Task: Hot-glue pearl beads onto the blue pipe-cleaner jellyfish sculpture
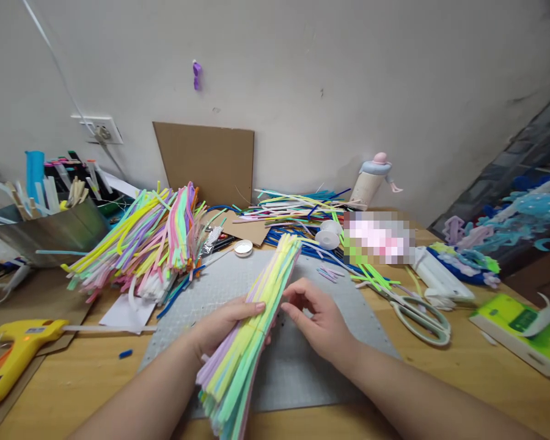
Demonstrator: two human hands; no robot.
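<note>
A thick bundle of pastel pipe cleaners [275, 278], yellow, mint green and lilac, slants across the middle of the head view over a grey cutting mat [311, 373]. My left hand [227, 321] is wrapped round its middle, the thumb lying across the front and the other fingers mostly hidden behind. A thin band seems to circle the bundle just below that thumb. Close against its right side is my right hand [323, 321], with curled fingers and the thumb and forefinger near each other. Whatever those fingertips may hold is too small to make out.
More pipe cleaners [137, 238] are heaped at left, near a yellow glue gun [27, 336] and a metal container [55, 226]. Scissors [421, 321], a green box [522, 330] and a white glue gun-like tool [440, 275] lie at right. A small round tin [243, 247] sits behind.
</note>
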